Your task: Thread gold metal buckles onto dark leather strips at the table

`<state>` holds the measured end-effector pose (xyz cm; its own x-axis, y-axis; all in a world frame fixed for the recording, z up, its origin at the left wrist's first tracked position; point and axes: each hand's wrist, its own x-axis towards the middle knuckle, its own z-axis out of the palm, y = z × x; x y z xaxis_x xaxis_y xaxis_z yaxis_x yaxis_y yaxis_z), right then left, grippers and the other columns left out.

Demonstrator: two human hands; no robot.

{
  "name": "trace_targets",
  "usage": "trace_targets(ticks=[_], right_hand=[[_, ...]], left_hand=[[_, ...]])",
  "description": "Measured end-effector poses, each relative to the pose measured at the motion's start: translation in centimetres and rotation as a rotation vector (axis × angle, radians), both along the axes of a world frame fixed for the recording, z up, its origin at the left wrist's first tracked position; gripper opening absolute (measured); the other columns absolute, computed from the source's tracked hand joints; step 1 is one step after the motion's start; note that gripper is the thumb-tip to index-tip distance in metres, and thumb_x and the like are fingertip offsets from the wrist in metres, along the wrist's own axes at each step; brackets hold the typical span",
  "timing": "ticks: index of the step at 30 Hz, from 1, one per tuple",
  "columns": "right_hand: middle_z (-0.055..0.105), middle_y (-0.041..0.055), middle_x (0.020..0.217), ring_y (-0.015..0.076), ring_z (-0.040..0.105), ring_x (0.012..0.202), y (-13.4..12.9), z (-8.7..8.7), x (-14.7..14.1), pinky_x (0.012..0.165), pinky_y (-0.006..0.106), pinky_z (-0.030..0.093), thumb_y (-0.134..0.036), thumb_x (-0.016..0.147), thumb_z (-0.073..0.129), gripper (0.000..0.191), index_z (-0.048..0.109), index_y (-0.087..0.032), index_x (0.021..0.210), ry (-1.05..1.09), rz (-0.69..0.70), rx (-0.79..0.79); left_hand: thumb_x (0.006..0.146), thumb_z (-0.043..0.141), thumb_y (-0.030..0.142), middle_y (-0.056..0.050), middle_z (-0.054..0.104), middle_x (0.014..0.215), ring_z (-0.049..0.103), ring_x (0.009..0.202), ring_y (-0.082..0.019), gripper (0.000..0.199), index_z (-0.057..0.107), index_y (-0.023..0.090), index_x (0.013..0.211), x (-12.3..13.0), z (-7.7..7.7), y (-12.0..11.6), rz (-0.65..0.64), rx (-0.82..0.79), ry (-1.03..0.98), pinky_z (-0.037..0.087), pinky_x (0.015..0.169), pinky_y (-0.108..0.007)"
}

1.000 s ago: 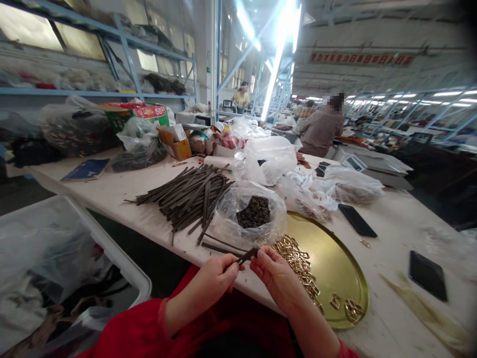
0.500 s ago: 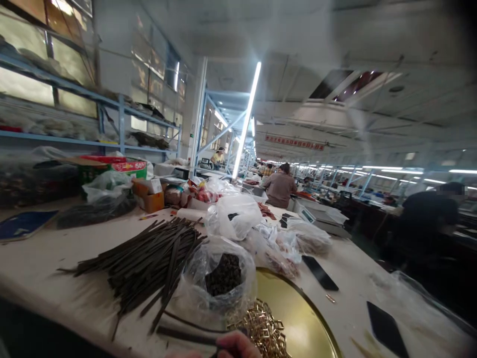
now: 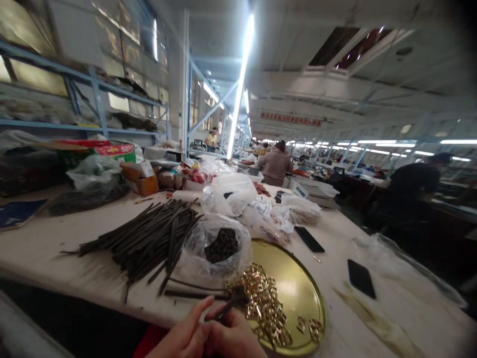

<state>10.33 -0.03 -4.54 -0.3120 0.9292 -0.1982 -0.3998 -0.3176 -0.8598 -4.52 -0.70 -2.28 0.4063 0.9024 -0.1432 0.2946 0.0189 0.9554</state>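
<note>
My left hand (image 3: 186,333) and right hand (image 3: 233,335) press close together at the table's front edge. Just ahead, a loose dark strip (image 3: 194,295) lies crosswise, and the open plastic bag (image 3: 186,253) stands behind it, so straight forward I'd have to go high. The strip pile (image 3: 149,236) blocks forward-left; around its near end, bare tabletop (image 3: 44,248) gives me a low route. Rightward, heaped gold buckles (image 3: 266,303) crowd the near-left of the round tray (image 3: 294,273), while its far-right surface is mostly open. A narrow lane runs between tray and nearer phone (image 3: 360,278). Clearance under my wrists I can't judge; they're cut off.
</note>
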Motion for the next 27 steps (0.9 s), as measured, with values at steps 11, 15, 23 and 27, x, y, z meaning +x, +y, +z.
trace_targets(ticks=[11, 15, 23, 27], right_hand=[[0.064, 0.0038, 0.079, 0.0156, 0.057, 0.066, 4.8, 0.3, 14.0, 0.061, 0.027, 0.044, -0.032, 0.079, 0.048, 0.025, 0.061, -0.017, 0.094, -1.239, -0.14, 0.355], [0.064, 0.0087, 0.088, 0.0193, 0.057, 0.081, 11.4, -1.2, 17.3, 0.073, 0.03, 0.04, -0.027, 0.076, 0.05, 0.02, 0.063, -0.016, 0.086, -1.419, -0.191, 0.319], [0.06, 0.003, 0.062, 0.017, 0.055, 0.065, 15.9, -3.6, 16.9, 0.06, 0.027, 0.035, -0.018, 0.063, 0.061, 0.005, 0.058, -0.017, 0.06, -1.45, -0.147, 0.245], [0.06, 0.0029, 0.067, 0.016, 0.054, 0.066, 13.3, -1.5, 16.2, 0.06, 0.026, 0.038, -0.022, 0.072, 0.052, 0.008, 0.057, -0.017, 0.069, -1.332, -0.164, 0.313]], left_hand=[[0.077, 0.041, 0.051, 0.008, 0.038, 0.047, 0.027, 0.04, -0.007, 0.035, 0.048, 0.017, 0.075, 0.6, -0.3, 2.6, 0.053, -0.255, -0.063, 0.02, 0.04, -0.02], [0.073, 0.044, 0.047, 0.004, 0.05, 0.061, 0.027, 0.036, -0.003, 0.03, 0.045, 0.017, 0.075, 2.3, -0.1, 3.5, 0.071, -0.347, -0.111, 0.018, 0.039, -0.02], [0.074, 0.036, 0.034, 0.005, 0.048, 0.057, 0.026, 0.035, -0.004, 0.022, 0.045, 0.015, 0.081, 3.4, 0.3, 3.7, 0.032, -0.384, -0.006, 0.015, 0.036, -0.019], [0.078, 0.037, 0.034, 0.003, 0.049, 0.06, 0.032, 0.042, -0.007, 0.021, 0.048, 0.016, 0.074, 3.3, 0.7, 3.2, 0.0, -0.225, 0.011, 0.023, 0.039, -0.019]])
